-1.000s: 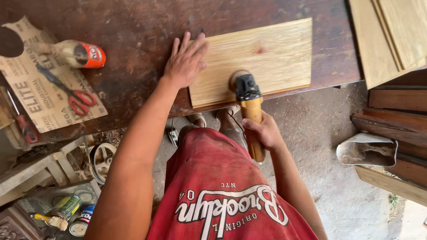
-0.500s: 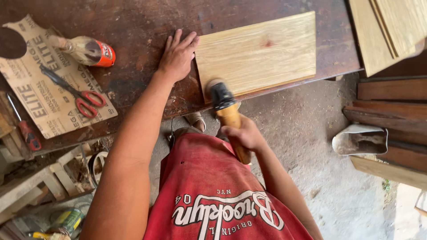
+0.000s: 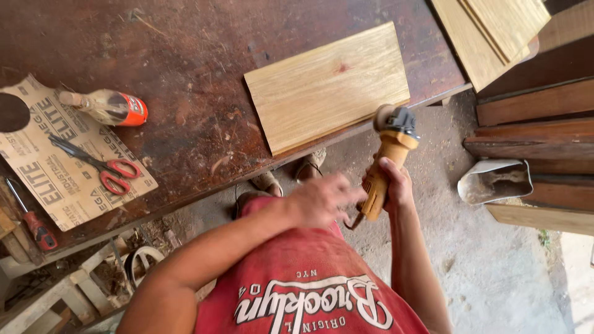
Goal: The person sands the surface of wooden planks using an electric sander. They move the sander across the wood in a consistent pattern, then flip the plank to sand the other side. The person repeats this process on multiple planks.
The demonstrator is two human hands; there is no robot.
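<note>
My right hand [image 3: 396, 185] grips the yellow body of an angle grinder [image 3: 387, 158], whose black head and disc point up toward the bench edge, clear of the wood. My left hand [image 3: 323, 199] is off the bench and hovers beside the grinder's rear end, blurred; whether it touches the tool is unclear. A pale wooden board [image 3: 328, 86] lies flat on the dark brown workbench [image 3: 185, 49], its near edge along the bench edge, with no hand on it.
On the bench's left lie a printed cardboard sheet [image 3: 55, 179], red-handled scissors [image 3: 102, 164], a glue bottle with a red cap end [image 3: 108, 106] and a red screwdriver [image 3: 34, 222]. Light planks [image 3: 489, 31] lean at top right, above stacked dark boards [image 3: 532, 124] and a metal scoop [image 3: 495, 180].
My left hand has lifted off the bench beside the board and come down to the grinder's rear. The grinder has drawn away from the board's edge toward the right.
</note>
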